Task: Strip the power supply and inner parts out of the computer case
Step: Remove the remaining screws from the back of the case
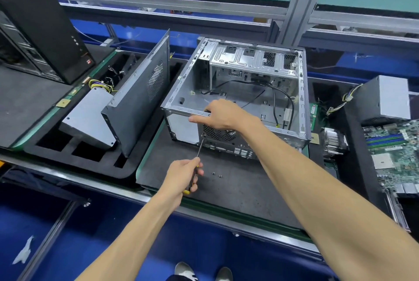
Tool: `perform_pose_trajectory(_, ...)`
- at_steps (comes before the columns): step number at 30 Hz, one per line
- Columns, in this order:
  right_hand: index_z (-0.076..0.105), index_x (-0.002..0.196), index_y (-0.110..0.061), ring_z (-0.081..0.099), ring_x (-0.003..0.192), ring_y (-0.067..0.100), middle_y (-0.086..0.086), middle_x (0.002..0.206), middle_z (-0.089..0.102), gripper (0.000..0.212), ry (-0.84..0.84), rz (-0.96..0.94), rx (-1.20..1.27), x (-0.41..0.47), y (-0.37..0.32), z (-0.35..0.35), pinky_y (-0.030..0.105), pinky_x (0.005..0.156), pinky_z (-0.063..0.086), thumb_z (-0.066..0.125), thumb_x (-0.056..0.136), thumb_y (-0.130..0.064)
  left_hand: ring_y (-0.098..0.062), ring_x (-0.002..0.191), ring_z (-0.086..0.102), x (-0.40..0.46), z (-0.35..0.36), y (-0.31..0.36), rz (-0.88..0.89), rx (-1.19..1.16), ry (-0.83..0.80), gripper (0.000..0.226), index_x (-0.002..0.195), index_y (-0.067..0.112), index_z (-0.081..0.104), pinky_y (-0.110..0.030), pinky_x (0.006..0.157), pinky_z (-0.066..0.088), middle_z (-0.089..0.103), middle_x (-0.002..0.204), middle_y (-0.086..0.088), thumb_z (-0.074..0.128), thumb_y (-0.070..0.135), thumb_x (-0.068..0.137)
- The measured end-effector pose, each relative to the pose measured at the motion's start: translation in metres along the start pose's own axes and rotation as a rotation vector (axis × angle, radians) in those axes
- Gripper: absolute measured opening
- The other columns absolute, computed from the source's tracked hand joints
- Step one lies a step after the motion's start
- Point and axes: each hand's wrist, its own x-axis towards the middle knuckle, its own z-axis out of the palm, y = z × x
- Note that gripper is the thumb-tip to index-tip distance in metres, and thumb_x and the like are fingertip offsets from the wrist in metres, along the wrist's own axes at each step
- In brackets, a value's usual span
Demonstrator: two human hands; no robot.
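Computer case [235,90] lies on its side on a dark mat [226,190], its open side facing up and its rear panel toward the person. It is bare silver metal and nearly gutted: a drive cage spans the far end inside, and black cables [278,97] trail loose across the floor. The rear panel shows a perforated fan grille and a row of port cut-outs.

On the case's near top rim, the right hand [218,114] grips the edge, fingers curled over the metal. In front of the case, the left hand [184,173] is closed around the yellow-and-black handle of a screwdriver [197,156], whose tip meets the rear panel beside the grille. Two small screws [217,174] lie on the mat just in front of the case, right of that hand.
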Motion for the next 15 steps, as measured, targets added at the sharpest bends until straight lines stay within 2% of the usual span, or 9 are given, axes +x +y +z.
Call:
perform_pose_trajectory(2,0.037,0.056,-0.013,0.043,0.050,0.019,0.001,0.050,0.043,0.075,0.002,-0.006,0.001,0.000,0.000,-0.001,0.033,0.053,0.035,0.044,0.086,-0.082,-0.013,0.038,0.046,0.001,0.000,-0.002,0.092,0.152,0.104,0.022,0.085,0.008,0.065,-0.021,0.037,0.028,0.057,0.053,0.004,0.067,0.028,0.094)
perform_pose_trajectory(5,0.036,0.055,-0.014,0.040,0.049,0.016,-0.001,0.050,0.041,0.074,0.000,-0.009,0.003,-0.001,-0.001,-0.001,0.033,0.052,0.032,0.046,0.086,-0.081,-0.010,0.037,0.048,0.004,0.001,-0.005,0.134,0.121,0.188,0.019,0.090,0.009,0.063,-0.019,0.034,0.033,0.061,0.055,0.002,0.076,0.023,0.088)
perform_pose_trajectory(8,0.037,0.056,-0.014,0.041,0.050,0.016,0.000,0.051,0.042,0.073,-0.004,-0.008,-0.001,-0.001,-0.001,-0.001,0.034,0.052,0.031,0.047,0.086,-0.080,-0.009,0.043,0.046,0.000,0.007,-0.006,0.095,0.002,0.118,0.025,0.101,0.014,0.062,-0.022,0.037,0.034,0.061,0.064,0.001,0.078,0.027,0.086)
perform_pose_trajectory(10,0.036,0.056,-0.014,0.041,0.050,0.016,0.000,0.051,0.042,0.073,-0.003,-0.010,0.005,-0.001,-0.001,-0.002,0.034,0.051,0.030,0.047,0.086,-0.080,-0.010,0.043,0.048,-0.002,0.010,-0.008,0.099,0.019,0.095,0.032,0.107,0.021,0.057,-0.021,0.039,0.035,0.061,0.074,-0.003,0.078,0.027,0.085)
perform_pose_trajectory(12,0.035,0.056,-0.014,0.040,0.050,0.016,0.000,0.051,0.041,0.073,-0.002,-0.015,0.005,-0.001,-0.001,-0.002,0.034,0.051,0.029,0.047,0.087,-0.079,-0.012,0.046,0.053,-0.004,0.012,-0.011,0.090,0.029,0.080,0.027,0.110,0.020,0.058,-0.022,0.041,0.039,0.063,0.075,-0.004,0.074,0.025,0.089)
perform_pose_trajectory(15,0.032,0.057,-0.014,0.038,0.049,0.017,0.000,0.050,0.038,0.073,0.001,-0.022,0.004,-0.002,-0.001,-0.002,0.034,0.051,0.028,0.047,0.087,-0.079,-0.015,0.053,0.059,-0.004,0.012,-0.012,0.046,-0.111,0.033,0.015,0.109,0.011,0.067,-0.024,0.044,0.044,0.066,0.070,-0.002,0.065,0.017,0.095)
